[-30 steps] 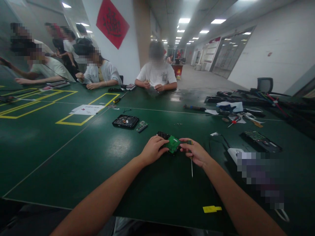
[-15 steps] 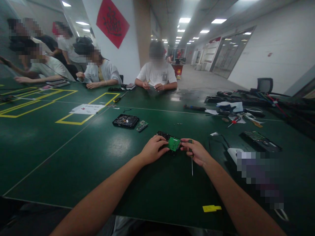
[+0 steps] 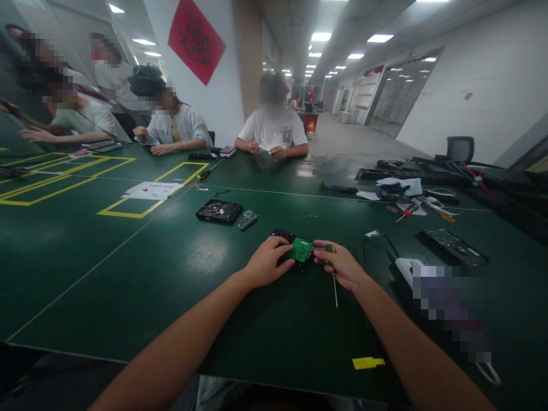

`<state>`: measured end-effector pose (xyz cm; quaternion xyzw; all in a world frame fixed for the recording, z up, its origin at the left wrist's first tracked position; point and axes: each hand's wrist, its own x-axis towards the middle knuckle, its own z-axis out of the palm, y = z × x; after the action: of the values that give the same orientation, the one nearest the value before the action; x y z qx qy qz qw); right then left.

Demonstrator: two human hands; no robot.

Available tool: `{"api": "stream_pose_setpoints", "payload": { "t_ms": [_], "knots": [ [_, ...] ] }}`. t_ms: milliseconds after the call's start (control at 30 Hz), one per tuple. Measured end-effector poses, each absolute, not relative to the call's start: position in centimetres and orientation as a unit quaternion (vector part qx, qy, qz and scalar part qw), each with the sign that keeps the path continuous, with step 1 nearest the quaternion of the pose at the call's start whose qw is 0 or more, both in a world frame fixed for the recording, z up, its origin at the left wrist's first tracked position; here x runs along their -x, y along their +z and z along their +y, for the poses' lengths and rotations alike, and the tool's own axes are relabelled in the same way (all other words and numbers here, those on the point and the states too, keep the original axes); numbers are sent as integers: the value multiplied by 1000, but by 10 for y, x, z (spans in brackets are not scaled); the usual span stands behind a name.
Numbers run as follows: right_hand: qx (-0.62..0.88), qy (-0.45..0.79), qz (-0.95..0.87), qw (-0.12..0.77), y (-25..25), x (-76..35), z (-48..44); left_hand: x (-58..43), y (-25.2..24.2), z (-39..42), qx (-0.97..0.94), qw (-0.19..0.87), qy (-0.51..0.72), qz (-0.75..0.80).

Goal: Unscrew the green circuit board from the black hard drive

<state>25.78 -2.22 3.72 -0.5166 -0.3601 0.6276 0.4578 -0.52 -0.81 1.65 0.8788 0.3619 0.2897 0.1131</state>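
A single camera, worn on the head, looks forward and down from the near edge of the green table [image 3: 107,279] — the left hand [image 3: 269,261] and right hand [image 3: 341,266] lie fairly near, a little below the middle of the view. Both forearms [image 3: 184,342] run in from the bottom edge. The view is wide, taking in the person seated opposite [image 3: 269,128] and — far back — ceiling lights [image 3: 321,36].

Left hand [image 3: 266,261] is resting, fingers [image 3: 280,242] bent, left of the board [image 3: 302,250]; right hand [image 3: 341,264] is curling right of it; forearms [image 3: 188,337] are converging.
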Motion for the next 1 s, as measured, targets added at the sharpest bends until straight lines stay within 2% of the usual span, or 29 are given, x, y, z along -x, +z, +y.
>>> {"api": "stream_pose_setpoints", "payload": {
  "t_ms": [267,667,1000],
  "knots": [
    [522,617,-375,454,37,-258,-21,9,19,-6,-877,137,309,342],
    [530,619,-406,414,35,-259,-21,7,20,-8,-889,113,293,332],
    [538,601,-428,408,33,-255,-23,-10,23,-23,-925,86,180,324]
  ]
}}
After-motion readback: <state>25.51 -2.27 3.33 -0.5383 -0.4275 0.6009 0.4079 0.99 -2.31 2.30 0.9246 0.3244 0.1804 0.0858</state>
